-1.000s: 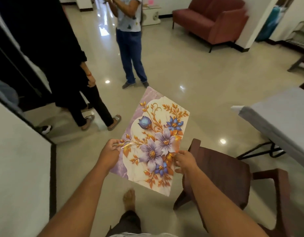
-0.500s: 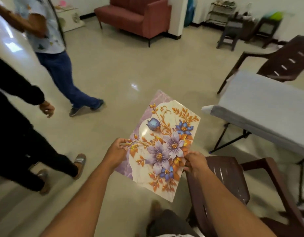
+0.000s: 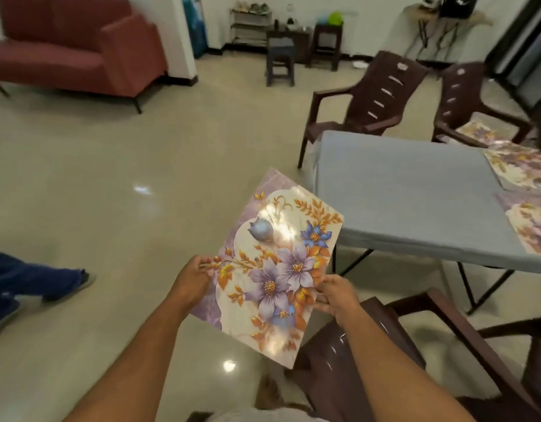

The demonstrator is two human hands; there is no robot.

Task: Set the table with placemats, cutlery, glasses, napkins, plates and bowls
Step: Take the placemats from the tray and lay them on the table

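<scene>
Grey bench [image 3: 400,190] carries two floral placemats [image 3: 520,169] at its right edge; a third placemat [image 3: 278,263], long axis pointing away, is pinched above the floor between left hand [image 3: 191,280] and right hand [image 3: 337,295]

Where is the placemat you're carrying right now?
Centre of the head view: floral placemat held over the floor by left hand and right hand, short of the grey table.
</scene>
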